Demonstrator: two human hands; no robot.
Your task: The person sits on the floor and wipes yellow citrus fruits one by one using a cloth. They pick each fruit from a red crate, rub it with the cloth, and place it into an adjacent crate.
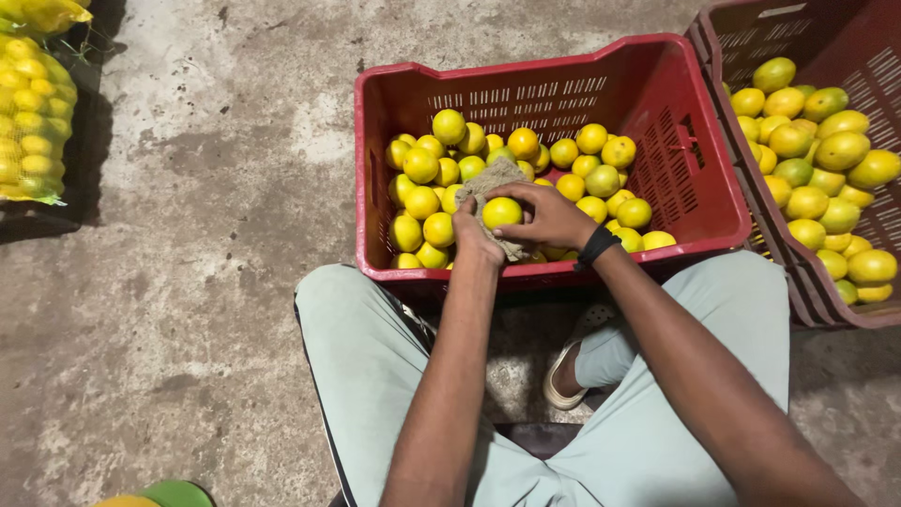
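Mesh sack of yellow fruit (33, 117) far left on stained concrete floor (216, 188). Left hand (474, 235) grips brown cloth (493, 183); right hand (549, 218) fingers curled round fruit (501, 212), over near rim of red crate (657, 103). Second red crate (817, 38) touching at right.

Right crate (826, 282) and mesh sack (33, 113) cut off by picture edges.

A single head-worn camera looks steeply down from a seated person's eye level, close over their own lap and forearms. It faces forward onto a red crate (554, 160) at frame centre, a second crate (826, 56) cut off at upper right, netted fruit sacks (33, 122) at upper left, and concrete floor (206, 235) across the left.
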